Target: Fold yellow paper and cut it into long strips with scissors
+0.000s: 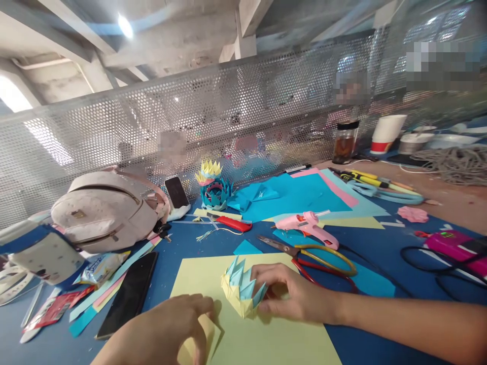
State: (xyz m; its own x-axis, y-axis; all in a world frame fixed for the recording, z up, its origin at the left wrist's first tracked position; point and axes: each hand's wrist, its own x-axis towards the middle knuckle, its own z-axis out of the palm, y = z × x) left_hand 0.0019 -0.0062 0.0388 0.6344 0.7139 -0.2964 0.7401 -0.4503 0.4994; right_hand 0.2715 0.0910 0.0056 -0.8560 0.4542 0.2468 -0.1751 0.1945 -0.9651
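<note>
My right hand (283, 291) is closed on the side of a folded paper flower (243, 296), a ring of pointed light blue and yellow petals. The flower is tilted, low over a yellow paper sheet (281, 344). My left hand (175, 322) hovers at the near left of that sheet, thumb and forefinger curved and apart. Partly under it lies a folded piece of yellow paper (211, 332); whether the fingertips touch it I cannot tell. Scissors (292, 250) with red and yellow handles lie just beyond my right hand, beside a pink glue gun (306, 226).
Finished-looking paper flowers (213, 187) stand stacked at the back, beside blue paper sheets (304, 195). A red utility knife (234, 224) lies before them. Left are a pink backpack (102, 208) and black phone (131, 291); right, a magenta box (452, 248) with black cable. A perforated metal screen (213, 126) stands behind.
</note>
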